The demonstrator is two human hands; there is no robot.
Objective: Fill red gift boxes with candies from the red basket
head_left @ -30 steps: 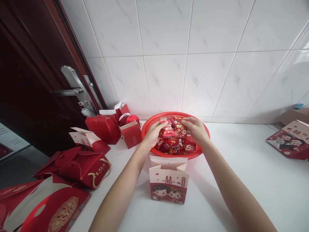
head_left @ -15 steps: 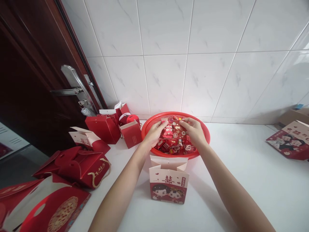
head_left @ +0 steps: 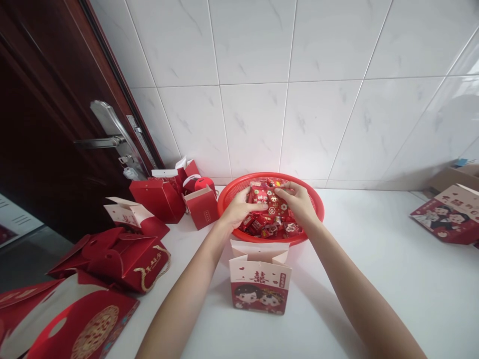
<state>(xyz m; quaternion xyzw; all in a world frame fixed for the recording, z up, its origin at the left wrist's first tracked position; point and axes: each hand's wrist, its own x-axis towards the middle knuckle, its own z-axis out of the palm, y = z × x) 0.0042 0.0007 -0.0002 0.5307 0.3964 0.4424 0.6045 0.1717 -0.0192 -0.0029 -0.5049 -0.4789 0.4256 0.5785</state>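
Over a red plastic basket (head_left: 317,209) of wrapped candies (head_left: 269,230), both my hands hold small red packets. My left hand (head_left: 238,208) is closed on a red candy packet (head_left: 259,196) with gold lettering, its thumb across the front. Beside and partly behind that one is a second red candy packet (head_left: 275,203) with gold characters and white flowers, pinched at its upper right by my right hand (head_left: 298,202). Just in front of the basket a pink-and-red paper gift box (head_left: 261,284) with two cartoon figures stands upright with its top open.
Several red gift boxes (head_left: 157,197) stand along the left, among them a box with a rope handle (head_left: 145,264). Another cartoon gift box (head_left: 445,217) lies tilted at the right, near a cardboard box (head_left: 454,177). A tiled wall (head_left: 254,124) rises behind the basket; a dark door (head_left: 48,124) is at left.
My left thumb has moved down and across the front of the left packet, whose face now shows more fully. The right hand stays at its packet. The view has shifted slightly.
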